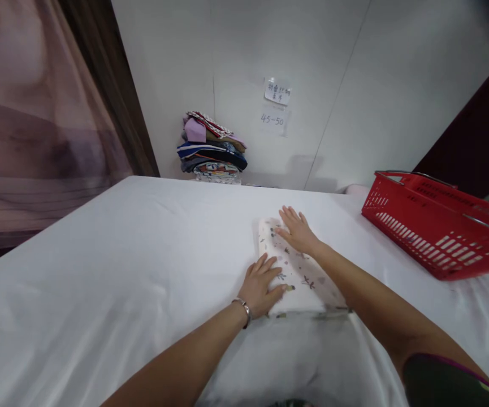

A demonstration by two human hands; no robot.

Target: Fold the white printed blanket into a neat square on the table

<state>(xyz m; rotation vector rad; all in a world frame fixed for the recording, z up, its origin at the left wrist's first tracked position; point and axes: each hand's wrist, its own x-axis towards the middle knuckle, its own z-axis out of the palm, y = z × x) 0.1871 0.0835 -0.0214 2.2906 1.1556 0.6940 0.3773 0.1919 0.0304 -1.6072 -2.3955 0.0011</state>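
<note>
Lots of white table [142, 243] spreads from the left edge, beside a pink curtain [44, 124], all the way to the left hand [261, 287], so the widest room for moving is on this side. At the far edge, by the wall [333, 62], is a pile of folded clothes [213, 150]. The left hand lies flat, fingers a little apart, on the near left side of a folded cloth [295, 272] with small prints. This cloth lies right of the table's middle, under both hands. Its long way runs from the person toward the far edge, tipping a bit left. The right hand [298, 232] is flat too, fingers spread wide, by the cloth's far right corner. Neither hand grips anything; both touch the cloth, and the right one is nearer the far edge. Past it, a smaller strip of table reaches to a red basket [418, 212] near the right edge.
</note>
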